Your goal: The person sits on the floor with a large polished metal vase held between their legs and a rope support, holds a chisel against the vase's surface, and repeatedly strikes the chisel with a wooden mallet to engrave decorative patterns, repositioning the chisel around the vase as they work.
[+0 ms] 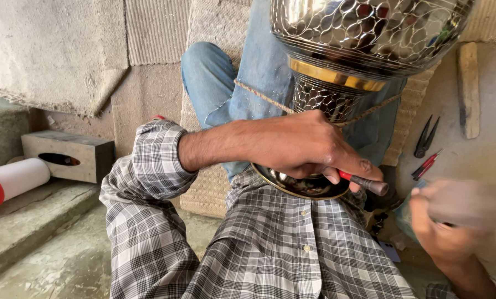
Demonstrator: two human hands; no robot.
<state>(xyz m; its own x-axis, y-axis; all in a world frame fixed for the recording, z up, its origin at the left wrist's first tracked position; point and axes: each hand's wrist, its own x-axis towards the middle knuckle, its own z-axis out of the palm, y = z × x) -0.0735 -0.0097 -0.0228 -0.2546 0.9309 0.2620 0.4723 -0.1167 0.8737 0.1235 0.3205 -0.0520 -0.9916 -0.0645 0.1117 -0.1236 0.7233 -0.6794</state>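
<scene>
A large engraved metal vase (364, 39) with a gold band lies across my lap, its foot (306, 185) against my checked shirt. A cord (264, 97) runs around its narrow stem. My left hand (309, 147) rests on the foot and grips a red-handled punch tool (364, 181) that points right. My right hand (447, 221) is at the lower right, blurred by motion, over a bluish object; what it holds I cannot make out.
Dark pliers (425, 137) and a red-handled tool (425, 165) lie on the floor at the right, beside a wooden stick (469, 88). A grey block (70, 155) and a white-and-red cylinder (9, 181) sit on a step at the left. Woven mats cover the floor behind.
</scene>
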